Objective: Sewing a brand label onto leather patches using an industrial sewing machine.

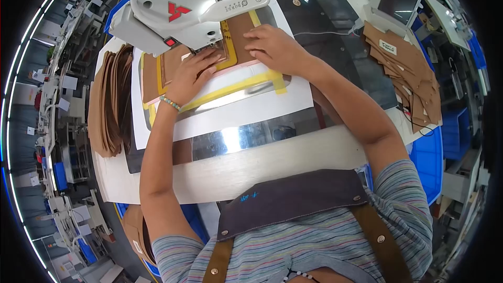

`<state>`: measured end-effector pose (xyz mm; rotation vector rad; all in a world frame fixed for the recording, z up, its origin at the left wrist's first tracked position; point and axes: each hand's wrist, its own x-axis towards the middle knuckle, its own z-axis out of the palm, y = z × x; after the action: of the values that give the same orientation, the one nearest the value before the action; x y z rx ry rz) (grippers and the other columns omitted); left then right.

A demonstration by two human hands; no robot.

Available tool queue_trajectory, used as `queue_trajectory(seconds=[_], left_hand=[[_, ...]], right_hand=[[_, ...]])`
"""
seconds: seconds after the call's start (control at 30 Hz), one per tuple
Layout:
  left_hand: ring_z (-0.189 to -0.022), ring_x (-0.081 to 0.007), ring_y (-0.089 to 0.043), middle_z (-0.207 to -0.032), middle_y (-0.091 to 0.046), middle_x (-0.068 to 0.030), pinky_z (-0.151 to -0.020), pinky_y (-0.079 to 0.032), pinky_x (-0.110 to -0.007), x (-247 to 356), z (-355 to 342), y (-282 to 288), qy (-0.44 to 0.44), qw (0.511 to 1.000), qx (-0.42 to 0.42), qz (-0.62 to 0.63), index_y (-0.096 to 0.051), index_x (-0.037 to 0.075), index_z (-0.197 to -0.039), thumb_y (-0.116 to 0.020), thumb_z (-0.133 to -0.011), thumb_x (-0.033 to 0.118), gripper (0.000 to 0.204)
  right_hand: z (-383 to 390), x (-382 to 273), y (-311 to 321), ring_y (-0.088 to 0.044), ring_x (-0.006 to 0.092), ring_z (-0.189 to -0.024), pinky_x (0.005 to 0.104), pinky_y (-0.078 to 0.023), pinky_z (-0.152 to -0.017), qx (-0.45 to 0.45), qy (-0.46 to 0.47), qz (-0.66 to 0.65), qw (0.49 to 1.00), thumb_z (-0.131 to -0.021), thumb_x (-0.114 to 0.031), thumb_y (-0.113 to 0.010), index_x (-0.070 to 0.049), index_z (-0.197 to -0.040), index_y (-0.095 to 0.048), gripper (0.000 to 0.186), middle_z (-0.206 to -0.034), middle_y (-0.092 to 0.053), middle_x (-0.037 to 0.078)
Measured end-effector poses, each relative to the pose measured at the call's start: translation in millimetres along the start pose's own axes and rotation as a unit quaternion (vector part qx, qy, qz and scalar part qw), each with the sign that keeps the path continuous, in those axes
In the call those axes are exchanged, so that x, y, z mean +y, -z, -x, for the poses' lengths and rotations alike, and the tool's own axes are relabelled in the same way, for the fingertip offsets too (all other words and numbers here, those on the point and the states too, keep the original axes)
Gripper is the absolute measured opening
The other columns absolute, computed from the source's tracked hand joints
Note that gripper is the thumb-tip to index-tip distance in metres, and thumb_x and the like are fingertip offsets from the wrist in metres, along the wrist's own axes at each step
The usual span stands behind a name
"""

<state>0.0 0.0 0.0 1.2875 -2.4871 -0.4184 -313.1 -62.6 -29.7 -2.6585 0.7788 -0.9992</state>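
Note:
Under the white sewing machine head (181,13) lies a brown panel (242,42), which looks like leather or fabric. It rests in a flat template edged with yellow tape (230,93), on a white sheet (181,130). My left hand (193,76) is open, its fingers spread flat on the work close to the machine's needle area. Over the panel's right part, my right hand (277,50) lies with its fingers stretched and slightly bent, holding nothing. The needle tip itself is hidden behind the machine head and my left fingers.
A stack of brown pieces (109,102) stands at the table's left edge. More brown pieces (406,71) are fanned out at the right, below a control screen (401,1). Dark machine bed (340,36) extends rightward. Blue crates (427,165) sit beside the table (272,162).

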Motion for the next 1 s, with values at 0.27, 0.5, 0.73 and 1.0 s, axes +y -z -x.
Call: queue_trajectory(seconds=[0.27, 0.5, 0.73, 1.0], left_hand=[[-0.128, -0.037, -0.06, -0.137, -0.067, -0.0208, -0.113, -0.044, -0.045, -14, 2, -6, 0.091, 0.99, 0.075, 0.072, -0.067, 0.006, -0.141, -0.054, -0.11, 0.025, 0.039], [-0.124, -0.039, -0.061, -0.135, -0.065, -0.0261, -0.109, -0.046, -0.044, -38, 17, 26, 0.127, 0.977, 0.171, 0.011, -0.068, -0.003, -0.129, -0.057, -0.109, 0.022, 0.033], [-0.14, -0.0423, -0.053, -0.151, -0.058, -0.0261, -0.121, -0.04, -0.045, -132, 86, 33, 0.277, 0.926, 0.181, -0.18, -0.061, -0.005, -0.145, -0.056, -0.107, 0.022, 0.047], [-0.139, -0.0379, -0.056, -0.153, -0.059, -0.0201, -0.119, -0.043, -0.043, -134, 98, 25, 0.255, 0.93, 0.194, -0.178, -0.066, -0.001, -0.142, -0.058, -0.107, 0.021, 0.042]], right_hand=[[-1, -6, 7, -0.055, 0.0332, -0.134, 0.0437, -0.045, -0.114, -0.038, -0.008, -0.009, 0.999, -0.097, -0.015, -0.068, -0.003, -0.116, -0.079, 0.025, -0.14, -0.066, 0.014], [6, -4, 10, -0.055, 0.033, -0.134, 0.0439, -0.045, -0.114, -0.046, -0.015, 0.005, 0.999, -0.098, -0.016, -0.068, -0.003, -0.117, -0.078, 0.025, -0.14, -0.066, 0.014], [1, -10, 7, -0.056, 0.0315, -0.133, 0.0437, -0.046, -0.113, -0.047, 0.003, 0.004, 0.999, -0.099, -0.017, -0.067, -0.004, -0.119, -0.078, 0.026, -0.14, -0.067, 0.014], [8, -25, 32, -0.056, 0.031, -0.137, 0.048, -0.045, -0.112, -0.021, -0.08, 0.147, 0.986, -0.099, -0.025, -0.067, -0.004, -0.139, -0.065, 0.045, -0.144, -0.063, 0.015]])
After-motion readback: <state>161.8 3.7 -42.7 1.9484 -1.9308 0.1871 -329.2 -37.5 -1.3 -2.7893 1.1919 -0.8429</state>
